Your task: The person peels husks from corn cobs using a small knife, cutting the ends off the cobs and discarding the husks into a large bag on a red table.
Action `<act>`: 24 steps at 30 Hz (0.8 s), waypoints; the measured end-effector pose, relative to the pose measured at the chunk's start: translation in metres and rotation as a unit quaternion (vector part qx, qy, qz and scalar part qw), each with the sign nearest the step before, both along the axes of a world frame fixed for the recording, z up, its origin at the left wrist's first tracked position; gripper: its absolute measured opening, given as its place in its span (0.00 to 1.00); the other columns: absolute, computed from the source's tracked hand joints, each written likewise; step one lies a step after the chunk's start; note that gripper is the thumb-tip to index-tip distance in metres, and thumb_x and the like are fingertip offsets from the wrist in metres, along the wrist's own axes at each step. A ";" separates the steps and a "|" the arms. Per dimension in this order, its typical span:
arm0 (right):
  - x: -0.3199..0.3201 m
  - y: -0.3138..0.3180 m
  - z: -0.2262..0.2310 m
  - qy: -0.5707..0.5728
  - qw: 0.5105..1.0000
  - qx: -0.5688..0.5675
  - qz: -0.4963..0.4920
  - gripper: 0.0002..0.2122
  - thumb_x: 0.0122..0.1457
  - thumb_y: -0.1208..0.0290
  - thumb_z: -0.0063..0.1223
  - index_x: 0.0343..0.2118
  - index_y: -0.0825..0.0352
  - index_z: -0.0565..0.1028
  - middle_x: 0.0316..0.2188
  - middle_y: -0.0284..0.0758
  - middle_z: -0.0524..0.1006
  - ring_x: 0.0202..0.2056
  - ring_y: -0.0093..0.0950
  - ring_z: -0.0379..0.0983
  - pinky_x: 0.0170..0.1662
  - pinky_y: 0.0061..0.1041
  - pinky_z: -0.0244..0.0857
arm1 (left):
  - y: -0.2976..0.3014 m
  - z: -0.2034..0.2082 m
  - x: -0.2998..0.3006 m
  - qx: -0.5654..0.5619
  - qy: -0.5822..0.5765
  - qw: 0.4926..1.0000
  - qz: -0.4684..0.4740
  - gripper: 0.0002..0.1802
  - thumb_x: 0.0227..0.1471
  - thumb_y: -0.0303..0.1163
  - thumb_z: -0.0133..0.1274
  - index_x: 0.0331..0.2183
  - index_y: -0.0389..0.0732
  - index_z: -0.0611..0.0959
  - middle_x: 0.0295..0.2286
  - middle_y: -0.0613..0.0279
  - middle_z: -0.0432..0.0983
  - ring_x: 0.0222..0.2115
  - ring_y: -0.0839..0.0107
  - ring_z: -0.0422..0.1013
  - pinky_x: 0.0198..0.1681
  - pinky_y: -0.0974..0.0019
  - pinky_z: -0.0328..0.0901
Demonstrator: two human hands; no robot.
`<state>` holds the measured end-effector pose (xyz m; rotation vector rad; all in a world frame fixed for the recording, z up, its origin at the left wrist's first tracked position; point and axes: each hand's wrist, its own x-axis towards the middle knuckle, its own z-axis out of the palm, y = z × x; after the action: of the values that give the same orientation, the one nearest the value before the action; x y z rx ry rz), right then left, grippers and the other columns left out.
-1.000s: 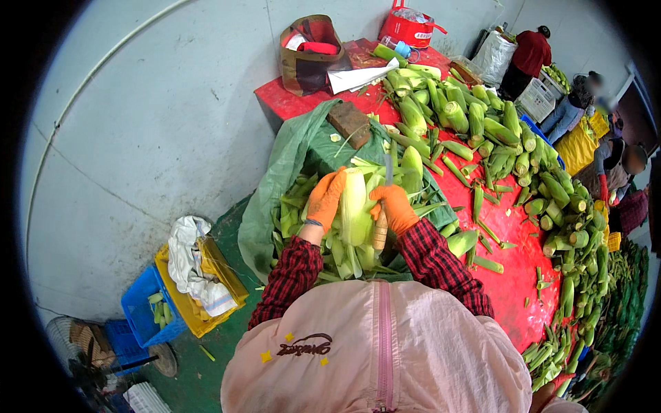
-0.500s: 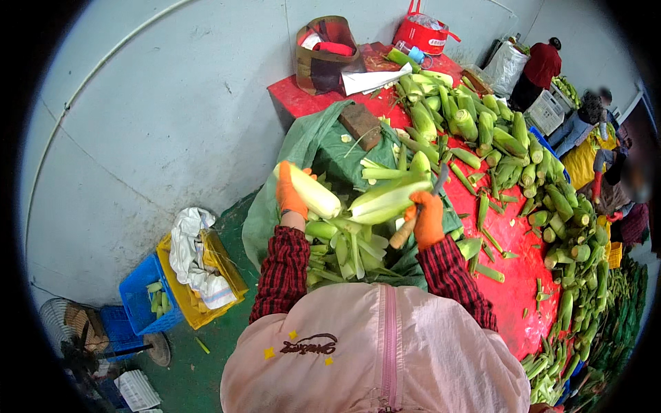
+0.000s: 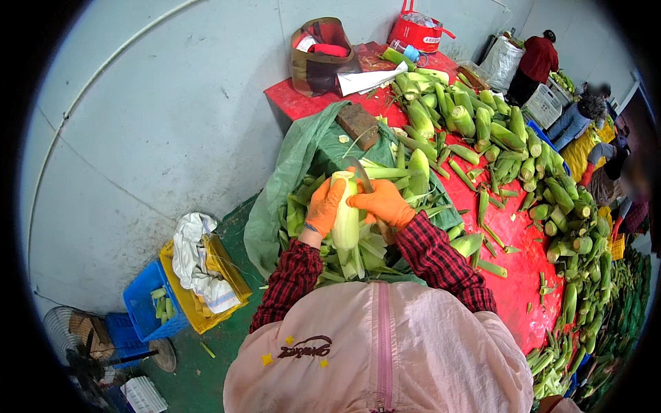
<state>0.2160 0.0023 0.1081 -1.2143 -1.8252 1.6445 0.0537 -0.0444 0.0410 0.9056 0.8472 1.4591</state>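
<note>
Gloved in orange, my left hand [image 3: 323, 208] is closed around a pale, partly husked ear of corn [image 3: 345, 230], held nearly upright with its cut end toward the far side. My right hand [image 3: 383, 202], also in an orange glove, grips a knife [image 3: 361, 177]. Its blade lies beside the top end of the ear, and the right fingers are close against the corn. Most of the handle is hidden by the hand. Beneath both hands a green sack [image 3: 275, 182] lies spread open, full of loose husks [image 3: 330, 270] and leaves.
On the red table [image 3: 513, 303] a long heap of corn ears [image 3: 475, 120] curves along the right. A brick [image 3: 357, 125] weighs on the sack's far edge. Bags stand at the back. Blue crate [image 3: 141, 303] and yellow crate [image 3: 231, 265] sit at left. Other people work at far right.
Both hands have come together over the sack. The ear in my left hand has swung from slanted to nearly upright, and the knife has moved left to its top end.
</note>
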 end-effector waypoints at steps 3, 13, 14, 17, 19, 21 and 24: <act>0.006 0.004 -0.014 0.039 0.999 -0.031 -0.019 0.14 0.48 0.66 0.62 0.31 0.72 0.77 0.20 0.32 0.74 0.15 0.21 0.68 0.19 0.21 0.64 | 0.001 -0.002 0.000 0.014 -0.034 0.998 -0.043 0.29 0.57 0.50 0.53 0.54 0.41 0.75 0.42 0.66 0.75 0.40 0.76 0.70 0.45 0.72 0.65; 0.011 0.013 -0.056 0.137 0.968 -0.112 -0.176 0.06 0.48 0.75 0.54 0.25 0.73 0.73 0.17 0.39 0.74 0.13 0.29 0.69 0.17 0.26 0.65 | 0.010 -0.029 0.009 -0.018 -0.005 1.000 -0.009 0.28 0.58 0.49 0.52 0.53 0.41 0.76 0.43 0.67 0.75 0.42 0.76 0.69 0.48 0.70 0.63; 0.011 0.013 -0.060 0.152 0.961 -0.125 -0.193 0.05 0.48 0.75 0.53 0.25 0.73 0.73 0.16 0.39 0.73 0.13 0.30 0.69 0.17 0.27 0.65 | 0.013 -0.038 0.009 -0.030 0.001 0.999 0.019 0.28 0.58 0.49 0.52 0.54 0.41 0.76 0.44 0.67 0.74 0.43 0.75 0.69 0.49 0.70 0.62; 0.007 0.006 -0.061 0.199 0.945 -0.154 -0.208 0.06 0.47 0.75 0.53 0.25 0.73 0.72 0.15 0.41 0.72 0.12 0.33 0.67 0.17 0.30 0.64 | 0.015 -0.062 0.021 -0.008 -0.046 0.995 0.087 0.34 0.55 0.54 0.53 0.56 0.42 0.72 0.42 0.68 0.73 0.41 0.74 0.69 0.49 0.68 0.63; 0.006 0.005 -0.061 0.198 0.945 -0.173 -0.197 0.06 0.47 0.74 0.53 0.25 0.73 0.72 0.14 0.41 0.72 0.12 0.33 0.67 0.18 0.30 0.64 | 0.007 -0.060 0.031 0.018 -0.070 0.990 0.124 0.35 0.55 0.51 0.55 0.58 0.42 0.70 0.41 0.68 0.73 0.42 0.73 0.69 0.50 0.67 0.62; 0.008 0.001 -0.059 0.211 0.940 -0.193 -0.184 0.05 0.48 0.75 0.52 0.23 0.73 0.73 0.15 0.42 0.73 0.12 0.33 0.68 0.18 0.28 0.64 | 0.002 -0.052 0.033 -0.011 -0.079 0.989 0.124 0.34 0.54 0.46 0.56 0.58 0.41 0.68 0.40 0.67 0.73 0.41 0.71 0.69 0.50 0.66 0.63; 0.023 0.002 -0.062 0.243 0.935 -0.188 -0.179 0.06 0.47 0.73 0.53 0.23 0.71 0.73 0.14 0.38 0.71 0.12 0.31 0.66 0.19 0.28 0.64 | 0.009 -0.045 0.017 -0.038 -0.160 0.982 0.096 0.29 0.52 0.38 0.58 0.54 0.38 0.72 0.37 0.58 0.79 0.37 0.69 0.74 0.45 0.67 0.67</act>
<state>0.2387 0.0039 0.0464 -1.0717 -0.9588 1.9055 0.0710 -0.0353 -0.0038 0.5242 0.7572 1.6725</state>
